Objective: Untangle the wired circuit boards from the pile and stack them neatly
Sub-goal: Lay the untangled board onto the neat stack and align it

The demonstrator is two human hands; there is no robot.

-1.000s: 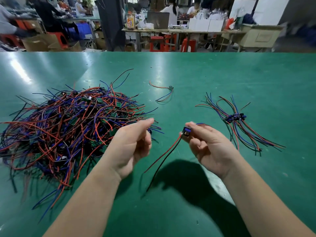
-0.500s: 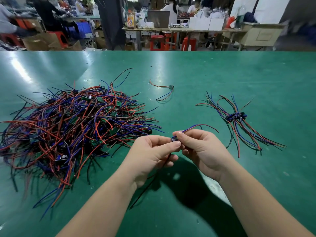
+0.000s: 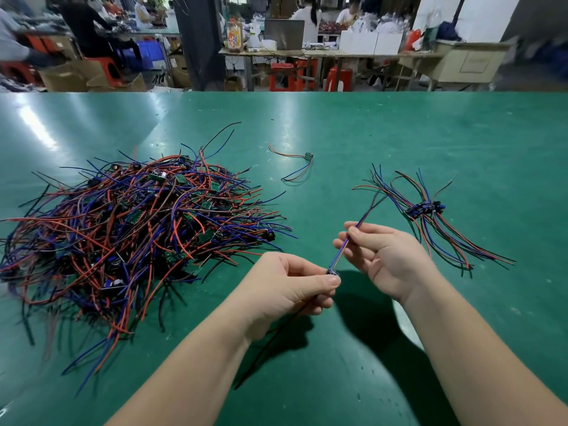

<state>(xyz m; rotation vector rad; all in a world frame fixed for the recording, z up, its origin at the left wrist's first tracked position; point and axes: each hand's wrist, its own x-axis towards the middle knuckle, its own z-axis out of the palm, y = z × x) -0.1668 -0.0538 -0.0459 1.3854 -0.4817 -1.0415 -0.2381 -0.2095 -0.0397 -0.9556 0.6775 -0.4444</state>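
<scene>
Left of the fingers [image 3: 328, 280] sprawls a big tangled pile of red, blue and black wired green circuit boards [image 3: 129, 235]. To their right lies the neat crossed stack of wired boards [image 3: 425, 209], and beyond them one stray wired board [image 3: 308, 156] on the green desk [image 3: 399, 133]. The left hand [image 3: 285, 290] pinches a small dark wired board [image 3: 332, 271] while the right hand [image 3: 384, 259] pinches its taut blue-red wires [image 3: 341, 250].

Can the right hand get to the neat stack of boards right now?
Probably yes: the stack lies just beyond the right hand with only bare table between them, though that hand is pinching the wires of the board the left hand holds.
</scene>
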